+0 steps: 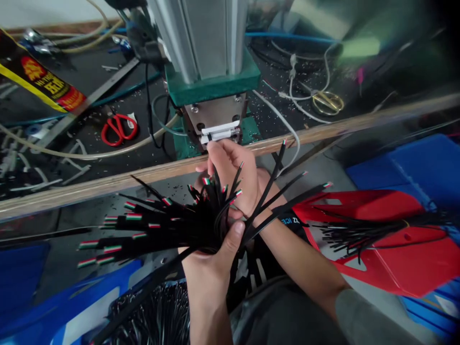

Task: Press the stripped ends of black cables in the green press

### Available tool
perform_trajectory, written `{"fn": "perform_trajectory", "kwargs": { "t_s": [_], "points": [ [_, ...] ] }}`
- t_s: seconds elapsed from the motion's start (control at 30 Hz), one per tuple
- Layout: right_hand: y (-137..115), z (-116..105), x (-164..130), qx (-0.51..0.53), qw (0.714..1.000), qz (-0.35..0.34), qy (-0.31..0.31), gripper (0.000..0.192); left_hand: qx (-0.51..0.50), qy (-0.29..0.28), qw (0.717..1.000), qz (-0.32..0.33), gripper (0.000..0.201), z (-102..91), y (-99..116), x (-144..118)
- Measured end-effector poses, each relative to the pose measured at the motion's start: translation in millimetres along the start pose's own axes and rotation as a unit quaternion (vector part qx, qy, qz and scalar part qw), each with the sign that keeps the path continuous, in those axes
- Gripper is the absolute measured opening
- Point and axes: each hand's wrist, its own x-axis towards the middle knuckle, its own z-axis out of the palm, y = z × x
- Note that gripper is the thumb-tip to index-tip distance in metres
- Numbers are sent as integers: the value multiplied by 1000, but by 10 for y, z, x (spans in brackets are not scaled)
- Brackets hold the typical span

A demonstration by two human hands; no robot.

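The bundle [172, 223] of black cables with red, white and green stripped ends sits low in the middle of the view, below the wooden bench edge [108, 179]. The left hand [212, 261] is clamped around the bundle's base, thumb pressed across the front, and the cables fan out to the left and upward from that grip. The right hand [233, 175] reaches up out of the fan, its fingers pinched together on a single cable end [209, 139] held right at the white jaws of the press [215, 129], touching or just beside them; which of the two cannot be told.

The press rises from a green base [212, 86] on the bench, with a grey column above. Left of it lie red scissors [118, 128] among loose hoses and wire offcuts. Farther right on the bench sit brass-coloured scissors [327, 102]. Right of the hands, a red tray [395, 249] holds more black cables. Blue bins [424, 165] stand behind the tray and at the lower left.
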Motion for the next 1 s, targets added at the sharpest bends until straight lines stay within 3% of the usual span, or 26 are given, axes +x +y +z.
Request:
{"fn": "perform_trajectory", "kwargs": {
  "t_s": [0.3, 0.5, 0.83, 1.0],
  "points": [
    [-83, -19, 59, -47, 999, -23, -3, 51, 11, 5, 1000, -7, 15, -20, 22, 8],
    [-101, 10, 63, -55, 998, -1, 14, 48, 47, 45, 998, -26, 19, -13, 71, -10],
    [-95, 18, 84, -54, 998, -17, 14, 47, 1, 21, 1000, 5, 16, 34, 115, 36],
    [-121, 27, 85, -59, 998, -23, 25, 45, -32, 23, 999, -35, 35, -11, 98, 18]
  ]
}}
